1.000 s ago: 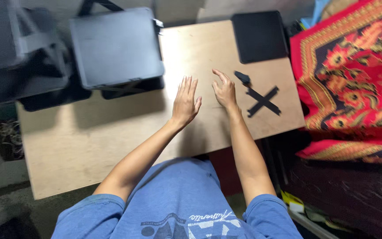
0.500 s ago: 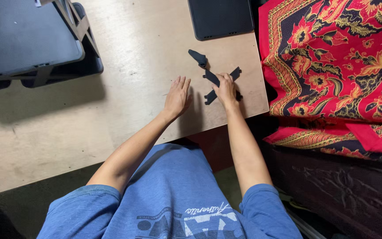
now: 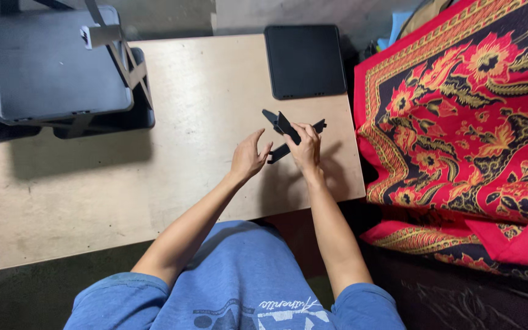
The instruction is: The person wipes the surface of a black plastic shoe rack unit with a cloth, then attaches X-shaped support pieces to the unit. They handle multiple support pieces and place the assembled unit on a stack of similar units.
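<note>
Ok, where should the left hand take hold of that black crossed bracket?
Probably the lower-left bar end, approached from the left: it juts free toward the left hand, while the right hand already pinches the black crossed bracket at its crossing.

Black cross-shaped bracket [image 3: 292,135]; red floral cloth [image 3: 459,116] (yellow border).

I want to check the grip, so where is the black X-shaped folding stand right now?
In the head view, the black X-shaped stand is held by the right hand over the wooden table's right part, just below the black square tray.
</note>
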